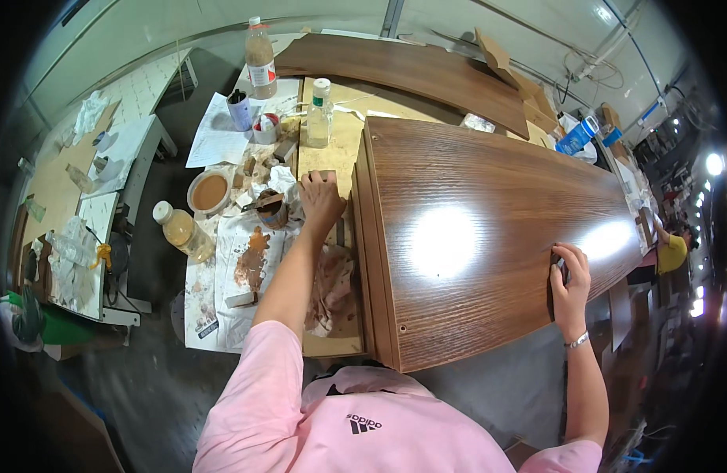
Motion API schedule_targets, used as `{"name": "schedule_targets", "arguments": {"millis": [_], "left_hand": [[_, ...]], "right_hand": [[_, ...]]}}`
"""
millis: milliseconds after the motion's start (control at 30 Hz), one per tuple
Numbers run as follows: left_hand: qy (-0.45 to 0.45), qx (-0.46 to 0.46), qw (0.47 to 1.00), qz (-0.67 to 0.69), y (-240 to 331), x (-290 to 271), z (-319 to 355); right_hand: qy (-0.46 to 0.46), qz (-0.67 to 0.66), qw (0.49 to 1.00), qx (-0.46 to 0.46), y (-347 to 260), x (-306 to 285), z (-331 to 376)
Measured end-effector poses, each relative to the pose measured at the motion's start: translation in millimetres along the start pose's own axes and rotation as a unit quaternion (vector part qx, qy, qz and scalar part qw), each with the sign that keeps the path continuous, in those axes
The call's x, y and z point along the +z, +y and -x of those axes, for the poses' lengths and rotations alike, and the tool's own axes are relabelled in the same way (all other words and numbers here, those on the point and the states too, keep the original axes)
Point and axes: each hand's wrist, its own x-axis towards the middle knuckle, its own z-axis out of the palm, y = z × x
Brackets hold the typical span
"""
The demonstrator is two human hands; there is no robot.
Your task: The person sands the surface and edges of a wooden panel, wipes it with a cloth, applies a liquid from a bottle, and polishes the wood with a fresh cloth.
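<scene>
right fingers (570, 254) curl round a small dark thing (565, 272) on the glossy wood-grain panel (497, 185) beneath them; left fingers (309, 181) bend over the stained tabletop (337, 158), grip unclear, pale wall (324, 16) beyond them, grey floor (174, 378) leftward.

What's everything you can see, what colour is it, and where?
Worktable: one, yellowish and white, middle
Big panel: one, brown, atop a stack
Back panel: one, brown, worktable's far side
Capped bottles: three, one brown-filled, two yellowish, worktable's left half
Cup: one, pale purple, far left
Tub: one, brown-filled, left
Rag: one, stained, left of stack
Blue container: at least one, blue, far right
Co-worker: one, yellow top, far right
Other clutter: too small to count
Bracelet: one, silver, right wrist
Left hand: one, bare, left of stack
Right hand: one, bare, big panel's near edge
</scene>
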Motion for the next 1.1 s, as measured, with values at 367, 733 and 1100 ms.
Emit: {"name": "schedule_targets", "arguments": {"millis": [367,733,1100], "left_hand": [[0.049,0.053,0.832,0.550,5,-178,63],[0.056,0.319,0.846,0.424,48,-209,12],[0.025,0.296,0.868,0.399,49,-212,-28]], "right_hand": [[0.003,0.023,0.999,-0.024,-4,-3,0],[0.001,0.044,0.999,-0.015,-6,-3,1],[0.010,0.040,0.999,0.004,-10,-4,-2]]}}
